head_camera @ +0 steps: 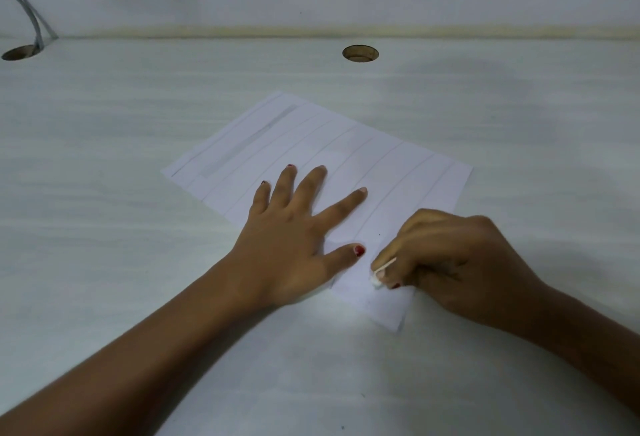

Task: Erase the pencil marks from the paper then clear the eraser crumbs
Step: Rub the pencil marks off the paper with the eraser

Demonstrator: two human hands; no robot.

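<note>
paper (346, 158) long axis runs near-right to far-left, left hand (291, 238) flat.

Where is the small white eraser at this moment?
In the head view, the small white eraser is pinched in the right hand, pressed on the near corner of the white lined paper, right of the left hand's thumb.

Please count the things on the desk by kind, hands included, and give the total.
Hands: 2, left hand, right hand
Paper: 1
Eraser: 1
Desk holes: 2
Cables: 1 bundle
Total: 7
</note>
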